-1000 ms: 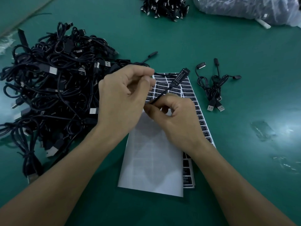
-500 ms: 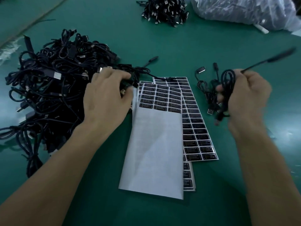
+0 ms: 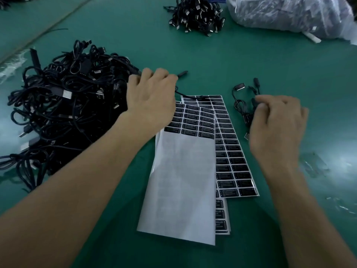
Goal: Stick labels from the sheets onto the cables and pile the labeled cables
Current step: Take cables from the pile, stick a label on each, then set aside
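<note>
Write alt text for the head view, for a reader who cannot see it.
A person's left hand reaches to the edge of a large tangle of black cables while the right hand is curled over a small pile of cables on a green table. Between the hands lie overlapping label sheets, the top one mostly bare.

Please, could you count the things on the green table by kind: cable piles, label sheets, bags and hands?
Cable piles: 3 (left pile, far pile, right pile)
Label sheets: 3, overlapping (top sheet, right sheet, bottom sheet)
Bags: 1 (bag)
Hands: 2 (left hand gripping a cable, right hand)
Total: 9
</note>
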Tool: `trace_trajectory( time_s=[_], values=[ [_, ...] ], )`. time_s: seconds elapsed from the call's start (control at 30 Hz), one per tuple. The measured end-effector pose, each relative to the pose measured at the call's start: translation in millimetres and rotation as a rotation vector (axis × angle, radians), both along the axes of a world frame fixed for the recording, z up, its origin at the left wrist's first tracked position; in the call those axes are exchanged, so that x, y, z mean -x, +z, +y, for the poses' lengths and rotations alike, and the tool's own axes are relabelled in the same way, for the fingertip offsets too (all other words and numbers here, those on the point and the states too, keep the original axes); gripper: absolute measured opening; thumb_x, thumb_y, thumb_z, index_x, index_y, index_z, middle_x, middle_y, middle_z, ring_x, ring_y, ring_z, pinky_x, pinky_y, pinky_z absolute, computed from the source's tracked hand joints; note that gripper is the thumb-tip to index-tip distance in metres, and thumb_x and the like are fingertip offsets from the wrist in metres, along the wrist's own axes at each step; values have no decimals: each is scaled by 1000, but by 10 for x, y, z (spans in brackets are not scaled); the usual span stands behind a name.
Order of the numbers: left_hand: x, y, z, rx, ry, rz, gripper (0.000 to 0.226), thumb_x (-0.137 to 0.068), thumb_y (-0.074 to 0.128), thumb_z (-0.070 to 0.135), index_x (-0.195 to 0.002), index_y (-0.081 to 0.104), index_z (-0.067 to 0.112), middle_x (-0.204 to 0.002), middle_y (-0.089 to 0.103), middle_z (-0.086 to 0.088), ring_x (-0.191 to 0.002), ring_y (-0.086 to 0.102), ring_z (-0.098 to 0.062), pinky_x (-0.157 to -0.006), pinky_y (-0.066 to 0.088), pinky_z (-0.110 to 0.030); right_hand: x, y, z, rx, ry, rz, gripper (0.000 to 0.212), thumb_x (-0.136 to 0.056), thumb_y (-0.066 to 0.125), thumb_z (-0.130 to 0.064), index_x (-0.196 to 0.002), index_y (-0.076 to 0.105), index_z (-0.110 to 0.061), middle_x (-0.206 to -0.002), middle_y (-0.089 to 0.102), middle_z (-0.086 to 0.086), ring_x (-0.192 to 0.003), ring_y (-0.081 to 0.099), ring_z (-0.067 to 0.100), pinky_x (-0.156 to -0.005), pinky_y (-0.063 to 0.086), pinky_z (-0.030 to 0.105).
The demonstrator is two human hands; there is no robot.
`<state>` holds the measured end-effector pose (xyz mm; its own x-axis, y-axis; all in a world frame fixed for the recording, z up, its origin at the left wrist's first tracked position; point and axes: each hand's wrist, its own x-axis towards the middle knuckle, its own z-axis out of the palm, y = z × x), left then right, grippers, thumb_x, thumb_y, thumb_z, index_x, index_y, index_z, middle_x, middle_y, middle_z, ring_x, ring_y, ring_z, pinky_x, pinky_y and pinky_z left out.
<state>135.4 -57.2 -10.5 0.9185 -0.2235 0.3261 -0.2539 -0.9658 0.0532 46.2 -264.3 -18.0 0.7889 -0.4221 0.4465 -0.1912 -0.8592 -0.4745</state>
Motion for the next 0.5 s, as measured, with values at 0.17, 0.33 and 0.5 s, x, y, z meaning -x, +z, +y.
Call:
trace_trajectory(
  time_s=[0.17,0.33,0.5],
  values=[
    [-297,-45,-114,-193,34,158,41,-94,55,14,-135,52,20,-137,52,-7,-130,42,-33,-109,28,-50,67,-38,278,-14,225,16,27,-100,50,-28,-120,66,-20,-109,59,0,-106,46,20,-88,24,25],
    [-324,-87,-86,-199,30,76,35,-90,62,6,-122,52,17,-121,58,-7,-120,48,-33,-101,32,-48,128,-63,403,-45,366,259,55,-89,56,-58,-128,61,-20,-111,60,-2,-110,49,20,-93,36,31],
    [-155,-105,26,-7,-139,-251,35,-95,53,-1,-126,57,15,-106,67,-8,-105,57,-35,-105,32,-40,127,-95,444,22,305,468,94,-76,45,-83,-142,48,-17,-135,45,3,-126,37,25,-107,34,43]
  ],
)
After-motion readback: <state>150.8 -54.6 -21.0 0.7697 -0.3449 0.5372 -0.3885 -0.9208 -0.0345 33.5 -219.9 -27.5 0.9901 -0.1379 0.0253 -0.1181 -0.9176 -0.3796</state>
